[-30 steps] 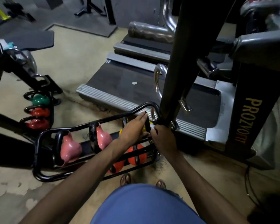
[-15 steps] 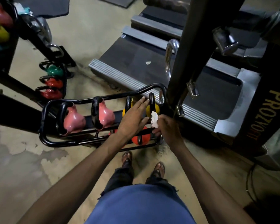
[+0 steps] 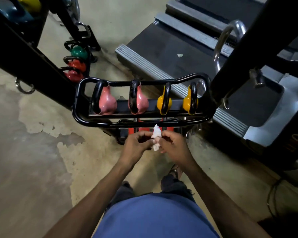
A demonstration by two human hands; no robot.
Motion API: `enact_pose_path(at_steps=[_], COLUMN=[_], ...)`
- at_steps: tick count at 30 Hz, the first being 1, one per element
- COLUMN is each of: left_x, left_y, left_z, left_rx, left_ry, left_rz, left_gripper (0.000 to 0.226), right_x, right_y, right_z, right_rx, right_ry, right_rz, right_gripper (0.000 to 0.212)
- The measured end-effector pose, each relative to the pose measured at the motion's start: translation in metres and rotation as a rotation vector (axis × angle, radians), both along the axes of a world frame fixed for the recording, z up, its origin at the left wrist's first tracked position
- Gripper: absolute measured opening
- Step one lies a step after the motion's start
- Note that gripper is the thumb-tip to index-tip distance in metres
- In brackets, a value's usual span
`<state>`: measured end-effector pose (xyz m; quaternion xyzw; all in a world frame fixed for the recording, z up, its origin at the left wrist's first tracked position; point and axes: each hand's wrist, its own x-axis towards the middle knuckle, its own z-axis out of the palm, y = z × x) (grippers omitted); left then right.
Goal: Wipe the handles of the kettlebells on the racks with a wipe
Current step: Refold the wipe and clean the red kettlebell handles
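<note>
— The wipe [image 3: 156,137], where is it now?
— In the air between the two hands, just in front of the low front bar of the rack [image 3: 79,109]. The left hand [image 3: 136,145] pinches one side with curled fingers [image 3: 142,134]. The right hand [image 3: 175,146] pinches the other side. The wipe is crumpled into a small white twist.
— It looks very light and soft, no?
— Yes, thin and limp. I think it can tear if it is pulled hard (maybe it is damp, I cannot tell). It is better to spread it over the palm and wrap it around a handle.
— And the kettlebells?
— Two pink kettlebells [image 3: 108,103] and two yellow kettlebells [image 3: 165,103] sit on the upper shelf, with their black handles [image 3: 97,93] standing up. I judge them heavy and stiff, so they should not move under wiping. The handles look smooth, so the wipe should slide well.
— And behind?
— A treadmill [image 3: 170,48], and around it the stained floor [image 3: 33,134].
</note>
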<state>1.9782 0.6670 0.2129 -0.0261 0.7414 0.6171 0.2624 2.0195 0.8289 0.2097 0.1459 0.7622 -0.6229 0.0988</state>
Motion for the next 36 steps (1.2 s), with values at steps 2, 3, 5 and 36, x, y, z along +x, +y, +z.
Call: enact_pose_path(at_steps=[2,3,5,36], left_x=[0.011,0.016,0.027,-0.051], left_y=[-0.023,-0.037,-0.065,-0.133], left_z=[-0.008,-0.013,-0.025,-0.338], left_rx=[0.029,0.050,0.064,0.196], left_ry=[-0.045,-0.077,-0.135,-0.222], left_rz=[0.021,0.044,0.073,0.445], left_gripper=[0.019,0.017,0.015,0.013], right_x=[0.005,0.008,0.014,-0.050], right_y=[-0.023,-0.036,-0.065,-0.144], right_z=[-0.010,-0.012,-0.018,-0.315], right_rx=[0.028,0.034,0.048,-0.187], right_ry=[-0.008,-0.018,-0.041,-0.238], right_rz=[0.006,0.008,0.009,-0.328], right_gripper=[0.007,0.005,0.005,0.012])
